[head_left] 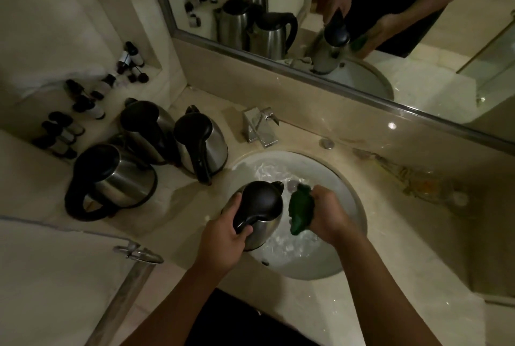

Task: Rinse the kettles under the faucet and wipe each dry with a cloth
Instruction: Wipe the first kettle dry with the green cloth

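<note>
A steel kettle with a black lid (260,206) stands upright over the left part of the round sink (354,200). My left hand (223,239) grips its black handle from the near side. My right hand (327,216) holds a bunched green cloth (299,212) against the kettle's right side. Water lies foaming in the basin. The chrome faucet (260,127) sits behind the sink. Three more steel kettles wait on the counter to the left: one near the front (111,178), one at the back (147,128), one closest to the sink (200,145).
Several small dark toiletry bottles (83,106) line the left wall ledge. A towel bar (139,255) juts out at lower left. A wide mirror (334,25) runs behind the counter. A brownish stain (412,175) marks the counter right of the sink.
</note>
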Demonstrator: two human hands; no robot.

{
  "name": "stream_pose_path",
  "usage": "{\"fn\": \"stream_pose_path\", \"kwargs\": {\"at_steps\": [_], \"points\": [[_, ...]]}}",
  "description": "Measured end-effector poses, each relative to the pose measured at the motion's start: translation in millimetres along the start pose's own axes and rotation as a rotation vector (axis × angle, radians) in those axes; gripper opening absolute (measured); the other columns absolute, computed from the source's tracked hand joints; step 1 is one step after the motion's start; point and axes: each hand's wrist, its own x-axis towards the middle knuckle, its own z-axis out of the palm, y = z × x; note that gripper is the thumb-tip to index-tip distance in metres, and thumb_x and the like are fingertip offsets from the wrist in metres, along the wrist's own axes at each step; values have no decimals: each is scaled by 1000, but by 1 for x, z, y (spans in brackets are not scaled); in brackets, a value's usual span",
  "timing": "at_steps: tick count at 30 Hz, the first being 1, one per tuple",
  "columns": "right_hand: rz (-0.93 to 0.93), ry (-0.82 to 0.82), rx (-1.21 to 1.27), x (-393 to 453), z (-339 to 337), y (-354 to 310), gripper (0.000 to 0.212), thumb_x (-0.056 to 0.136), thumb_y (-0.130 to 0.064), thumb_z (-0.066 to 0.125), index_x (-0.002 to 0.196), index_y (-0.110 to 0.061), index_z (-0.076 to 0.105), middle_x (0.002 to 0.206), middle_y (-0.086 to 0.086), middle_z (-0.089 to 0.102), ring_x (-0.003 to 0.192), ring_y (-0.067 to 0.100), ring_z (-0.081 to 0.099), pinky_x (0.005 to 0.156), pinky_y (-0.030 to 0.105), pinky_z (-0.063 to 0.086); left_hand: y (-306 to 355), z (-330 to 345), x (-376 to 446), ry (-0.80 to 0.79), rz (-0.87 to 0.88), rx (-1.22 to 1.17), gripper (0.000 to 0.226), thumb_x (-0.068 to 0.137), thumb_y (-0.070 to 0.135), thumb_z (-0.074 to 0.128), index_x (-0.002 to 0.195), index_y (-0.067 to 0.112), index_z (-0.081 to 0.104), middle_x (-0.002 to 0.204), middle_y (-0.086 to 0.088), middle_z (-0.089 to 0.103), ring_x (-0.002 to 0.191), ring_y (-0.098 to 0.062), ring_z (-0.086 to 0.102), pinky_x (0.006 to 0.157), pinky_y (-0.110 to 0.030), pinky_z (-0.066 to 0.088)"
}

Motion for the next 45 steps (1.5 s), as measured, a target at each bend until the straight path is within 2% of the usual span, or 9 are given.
{"fn": "stream_pose_path", "kwargs": {"at_steps": [3, 8, 15, 22, 26, 30, 39, 42, 45], "points": [[-172, 94, -146, -12, 1, 4, 33, 101, -3, 53, 134, -7, 50, 122, 20, 62, 110, 41, 65, 86, 51, 62, 3, 1, 2, -11, -4, 5, 84, 85, 23, 79, 156, 34, 35, 133, -2, 68, 120, -17, 65, 104, -33, 51], [-236, 342, -306, -19, -7, 21, 42, 76, -29, 90, 105, -10, 66, 98, 13, 74, 89, 28, 73, 68, 40, 61, 14, -2, 5, -46, -33, -16, 86, 83, 22, 81, 156, 32, 37, 141, 11, 62, 127, -7, 58, 108, -25, 44], [-152, 325, -436, -1, -18, 55, 30, 101, -38, 60, 91, -11, 69, 82, 15, 66, 70, 27, 61, 51, 34, 48, 18, -5, 7, -76, -89, 35, 82, 82, 30, 79, 153, 34, 38, 132, 10, 67, 121, -12, 64, 105, -38, 51], [-428, 353, -1193, 3, -37, 57, 38, 103, -33, 46, 70, -26, 62, 86, 8, 65, 82, 19, 60, 80, 37, 51, 23, 7, 3, -95, -127, 68, 89, 83, 37, 75, 158, 31, 29, 141, 4, 62, 130, -20, 58, 108, -41, 49], [-535, 383, -799, -22, -31, 35, 39, 104, -30, 53, 71, -17, 70, 69, 2, 66, 64, 14, 63, 60, 27, 47, 25, 10, 1, -54, -147, 37, 86, 80, 35, 77, 156, 27, 37, 142, 4, 61, 131, -19, 57, 110, -40, 47], [-464, 329, -295, -60, -27, 13, 24, 104, -21, 57, 87, -17, 74, 90, 13, 75, 87, 26, 71, 76, 33, 57, 42, -1, 2, 17, -180, -106, 68, 78, 16, 83, 139, 32, 58, 127, 11, 69, 123, -13, 61, 109, -43, 48], [-842, -246, 340, -196, 11, -55, 19, 85, -23, 74, 67, -15, 72, 78, 5, 66, 76, 16, 65, 69, 24, 56, 113, -58, -6, 105, -91, -363, 44, 83, 12, 79, 106, 48, 69, 94, 23, 74, 94, -5, 70, 79, -30, 60], [-982, -390, 304, -185, 27, -68, 21, 83, -39, 80, 79, -20, 74, 90, 3, 67, 88, 21, 62, 79, 30, 53, 136, -72, -8, 117, -66, -466, 36, 84, 8, 77, 99, 41, 74, 81, 8, 76, 71, -13, 72, 56, -22, 54], [-1290, -196, -230, -143, 43, -66, 16, 98, -30, 62, 94, -28, 77, 96, -13, 73, 92, 8, 69, 81, 25, 54, 152, -81, -11, 96, -52, -601, 38, 85, 2, 75, 97, 37, 78, 80, -2, 77, 60, -17, 64, 53, -31, 48]]}}
